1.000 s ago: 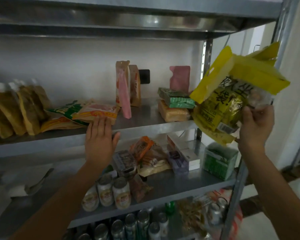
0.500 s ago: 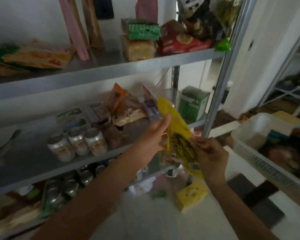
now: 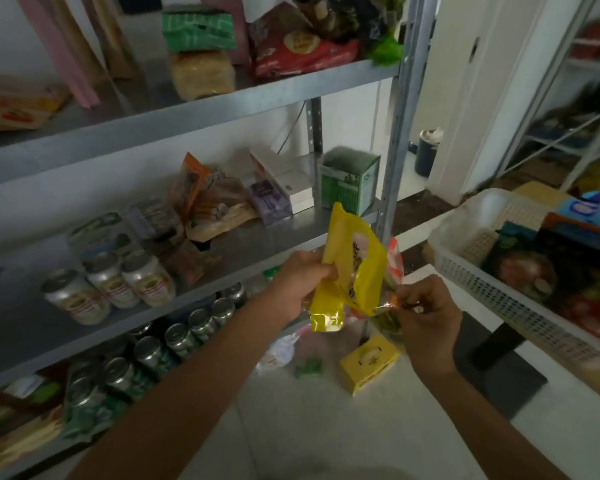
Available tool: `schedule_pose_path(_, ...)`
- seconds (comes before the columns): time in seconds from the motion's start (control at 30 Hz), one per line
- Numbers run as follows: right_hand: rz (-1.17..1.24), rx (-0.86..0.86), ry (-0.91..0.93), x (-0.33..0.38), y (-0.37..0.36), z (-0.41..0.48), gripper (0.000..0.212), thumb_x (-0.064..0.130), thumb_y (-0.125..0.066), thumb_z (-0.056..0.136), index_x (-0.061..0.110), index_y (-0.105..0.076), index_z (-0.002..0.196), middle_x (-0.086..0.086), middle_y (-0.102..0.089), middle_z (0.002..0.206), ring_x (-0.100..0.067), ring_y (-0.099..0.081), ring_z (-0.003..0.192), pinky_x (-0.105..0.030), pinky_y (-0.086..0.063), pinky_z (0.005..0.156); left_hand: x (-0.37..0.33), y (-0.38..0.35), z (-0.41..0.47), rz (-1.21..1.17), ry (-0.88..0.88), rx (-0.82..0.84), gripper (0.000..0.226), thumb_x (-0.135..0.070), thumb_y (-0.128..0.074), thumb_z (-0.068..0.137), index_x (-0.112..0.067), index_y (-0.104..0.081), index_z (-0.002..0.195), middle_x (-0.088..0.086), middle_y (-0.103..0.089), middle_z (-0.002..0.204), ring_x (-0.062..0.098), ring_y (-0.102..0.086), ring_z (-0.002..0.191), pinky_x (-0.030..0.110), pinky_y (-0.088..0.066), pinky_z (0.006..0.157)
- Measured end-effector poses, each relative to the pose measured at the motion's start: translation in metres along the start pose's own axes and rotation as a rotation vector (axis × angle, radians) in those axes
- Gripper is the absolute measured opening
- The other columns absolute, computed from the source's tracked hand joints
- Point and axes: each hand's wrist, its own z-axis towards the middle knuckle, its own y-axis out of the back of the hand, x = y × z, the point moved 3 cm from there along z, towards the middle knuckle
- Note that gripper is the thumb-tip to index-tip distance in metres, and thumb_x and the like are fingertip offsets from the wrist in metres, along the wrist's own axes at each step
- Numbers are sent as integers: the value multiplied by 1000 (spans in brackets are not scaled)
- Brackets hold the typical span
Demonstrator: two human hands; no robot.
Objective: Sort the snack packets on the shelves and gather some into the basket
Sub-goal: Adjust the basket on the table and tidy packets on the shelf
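Half a second before, my left hand [image 3: 302, 282] had lain with straight fingers against the yellow packet [image 3: 352, 268]; now its fingers were curled round the packet's left edge. The packet had also turned to stand more upright, well below where I had held it up a second earlier. My right hand [image 3: 426, 313] pinched the clear, crinkled film at its lower right corner between thumb and fingertips. So both hands were clamped on it, and it hung in the air in front of the middle shelf [image 3: 264, 244], touching nothing else. It was glossy plastic, bent and creased, with a shiny folded bottom.

To my right stood the basket [image 3: 499, 296], white plastic with mesh walls and rounded corners. It held a blue packet [image 3: 589, 207] at the far side and darker packets beneath, too blurred to tell apart.

On the grey metal middle shelf stood three jars [image 3: 111, 285] with metal lids, close together, then a loose heap of brown and orange bags. A green box [image 3: 349, 181] stood at the right end, by the upright. Rows of cans [image 3: 174, 341] stood on the level below.

The upper shelf [image 3: 222, 109] carried a green packet [image 3: 198, 27] lying on a tan packet [image 3: 201, 74], with a red packet [image 3: 298, 50] just beside them.

On the pale floor [image 3: 326, 427] under my hands lay a yellow box [image 3: 369, 362].
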Motion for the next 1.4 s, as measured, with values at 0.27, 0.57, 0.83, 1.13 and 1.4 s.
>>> schedule_pose_path(0.27,-59,233,-219,-47,54,3,43,7,-77,75,23,-53,107,9,-58,103,-3,-59,95,-16,-47,79,-39,-84,-21,522,-595,-64,7,-7,-66,79,-11,-63,74,2,-57,62,2,-48,52,15,-35,48)
schedule_pose_path(0.57,-98,246,-347,-71,134,22,102,17,-85,68,12,-19,145,-10,-46,136,-10,-54,121,-28,-55,84,-72,-150,-31,883,-1156,-6,24,5,-74,72,-4,-71,94,11,-65,78,27,-62,70,40,-56,58)
schedule_pose_path(0.83,-335,138,-575,-89,208,70,39,14,-86,63,28,-53,80,4,-60,83,-22,-61,86,-30,-51,81,-104,-211,17,760,-1406,146,20,-12,-56,82,-6,-73,90,6,-70,82,20,-66,76,21,-47,65)
schedule_pose_path(1.13,-244,-196,-638,-123,266,138,29,10,-83,64,15,-58,77,20,-58,43,-5,-67,59,-28,-56,60,-154,-282,132,851,-826,1155,73,-25,-79,78,-33,-40,139,-25,-44,133,-16,-42,120,7,-35,101)
schedule_pose_path(1.4,-246,-232,-382,-123,320,199,36,-4,-79,62,15,-66,91,0,-73,92,6,-66,81,-17,-55,74,-206,-368,161,513,-1106,657,9,-13,-66,89,-11,-72,96,-16,-58,68,-7,-55,57,9,-41,54)
